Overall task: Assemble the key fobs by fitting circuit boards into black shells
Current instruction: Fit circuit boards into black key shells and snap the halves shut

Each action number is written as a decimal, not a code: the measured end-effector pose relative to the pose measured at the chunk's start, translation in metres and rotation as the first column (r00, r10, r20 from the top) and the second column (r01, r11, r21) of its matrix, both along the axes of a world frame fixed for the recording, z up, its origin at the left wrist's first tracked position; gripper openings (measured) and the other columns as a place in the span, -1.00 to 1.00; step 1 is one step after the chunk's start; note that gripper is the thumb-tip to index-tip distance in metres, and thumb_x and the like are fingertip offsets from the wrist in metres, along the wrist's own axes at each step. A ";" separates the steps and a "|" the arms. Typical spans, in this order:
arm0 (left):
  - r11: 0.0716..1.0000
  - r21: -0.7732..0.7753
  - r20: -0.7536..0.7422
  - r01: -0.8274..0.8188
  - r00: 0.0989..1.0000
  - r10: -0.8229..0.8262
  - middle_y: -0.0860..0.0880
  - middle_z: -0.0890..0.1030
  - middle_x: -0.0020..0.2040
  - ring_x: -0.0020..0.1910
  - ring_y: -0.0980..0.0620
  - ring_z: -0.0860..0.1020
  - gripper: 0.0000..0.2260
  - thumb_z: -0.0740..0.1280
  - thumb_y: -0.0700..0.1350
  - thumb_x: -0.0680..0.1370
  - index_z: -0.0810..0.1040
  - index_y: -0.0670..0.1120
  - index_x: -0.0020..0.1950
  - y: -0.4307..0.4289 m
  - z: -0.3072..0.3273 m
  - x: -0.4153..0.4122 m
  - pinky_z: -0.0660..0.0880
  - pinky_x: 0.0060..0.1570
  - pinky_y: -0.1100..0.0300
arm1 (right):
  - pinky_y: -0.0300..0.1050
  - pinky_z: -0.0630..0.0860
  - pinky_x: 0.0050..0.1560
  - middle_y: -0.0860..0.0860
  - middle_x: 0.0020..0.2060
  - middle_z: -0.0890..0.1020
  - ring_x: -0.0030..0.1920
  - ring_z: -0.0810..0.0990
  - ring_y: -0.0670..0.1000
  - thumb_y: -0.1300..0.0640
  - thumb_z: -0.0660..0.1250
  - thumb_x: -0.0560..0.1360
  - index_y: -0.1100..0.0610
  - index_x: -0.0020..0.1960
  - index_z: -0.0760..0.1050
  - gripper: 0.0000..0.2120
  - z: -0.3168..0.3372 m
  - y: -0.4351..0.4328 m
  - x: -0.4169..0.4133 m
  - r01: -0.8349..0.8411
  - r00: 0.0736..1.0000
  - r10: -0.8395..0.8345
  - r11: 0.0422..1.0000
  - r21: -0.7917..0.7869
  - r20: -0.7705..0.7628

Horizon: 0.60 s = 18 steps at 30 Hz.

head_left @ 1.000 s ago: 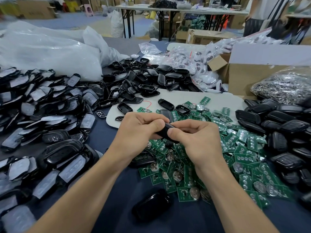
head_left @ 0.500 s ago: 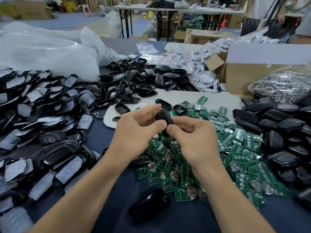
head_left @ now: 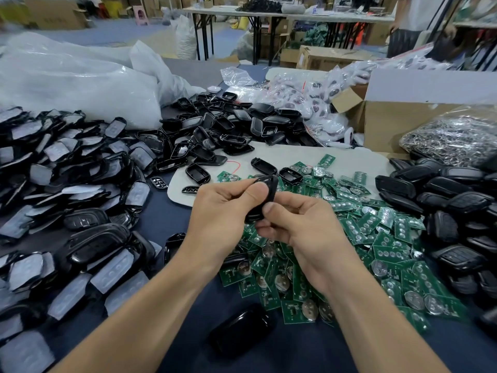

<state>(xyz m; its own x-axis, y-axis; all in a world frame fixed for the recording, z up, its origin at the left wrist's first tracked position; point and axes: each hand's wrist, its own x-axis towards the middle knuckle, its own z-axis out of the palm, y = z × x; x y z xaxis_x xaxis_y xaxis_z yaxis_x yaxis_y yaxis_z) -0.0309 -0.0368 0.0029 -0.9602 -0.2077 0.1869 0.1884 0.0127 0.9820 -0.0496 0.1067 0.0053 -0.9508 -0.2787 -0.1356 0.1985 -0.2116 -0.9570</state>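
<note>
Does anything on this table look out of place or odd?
One glossy black shell lies alone on the dark cloth nearest the person, apart from the shell piles. Nothing else stands out.

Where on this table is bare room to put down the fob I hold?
Bare cloth between your forearms, beside the lone shell; bare mat between the back shells and boards. The left pile and right pile are crowded.

Grey-blue floor [head_left: 121, 33]. Long folding tables [head_left: 309, 17] on black legs across the back, cardboard boxes [head_left: 330, 59] beneath (more at far left). White sack [head_left: 184, 36] beside the table legs.
</note>
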 end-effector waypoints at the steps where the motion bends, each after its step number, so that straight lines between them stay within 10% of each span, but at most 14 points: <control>1: 1.000 -0.007 0.000 -0.015 1.000 0.015 0.00 0.78 -0.11 -0.08 0.13 0.73 -0.75 0.41 -0.20 0.62 0.80 0.11 -0.09 0.000 0.000 0.001 0.58 -0.10 0.37 | -0.20 0.64 -0.23 0.13 -0.26 0.73 -0.32 0.69 0.01 0.38 0.42 0.54 0.25 0.01 0.71 -0.88 0.000 0.001 0.000 -0.010 1.000 0.011 1.000 0.014 -0.009; 13: 0.998 0.039 0.184 -0.043 0.982 0.035 -0.33 0.71 -0.02 -0.10 -0.15 0.61 -0.60 0.27 0.07 0.70 0.76 -0.15 -0.07 -0.004 0.000 -0.005 0.55 0.11 -0.16 | -0.23 0.65 -0.27 0.13 -0.25 0.75 -0.33 0.70 -0.02 0.38 0.41 0.56 0.24 -0.02 0.70 -0.89 -0.003 -0.003 0.001 0.012 1.000 -0.012 1.000 -0.028 0.022; 18: 1.000 -0.005 0.106 -0.017 0.994 0.017 -0.01 0.78 -0.13 -0.11 0.15 0.71 -0.75 0.37 -0.07 0.66 0.80 0.04 -0.13 -0.002 0.002 -0.004 0.59 -0.05 0.29 | -0.21 0.65 -0.25 0.12 -0.21 0.76 -0.30 0.72 0.00 0.36 0.41 0.56 0.24 0.01 0.69 -0.90 -0.003 -0.003 0.000 0.031 0.999 -0.028 0.998 -0.054 0.045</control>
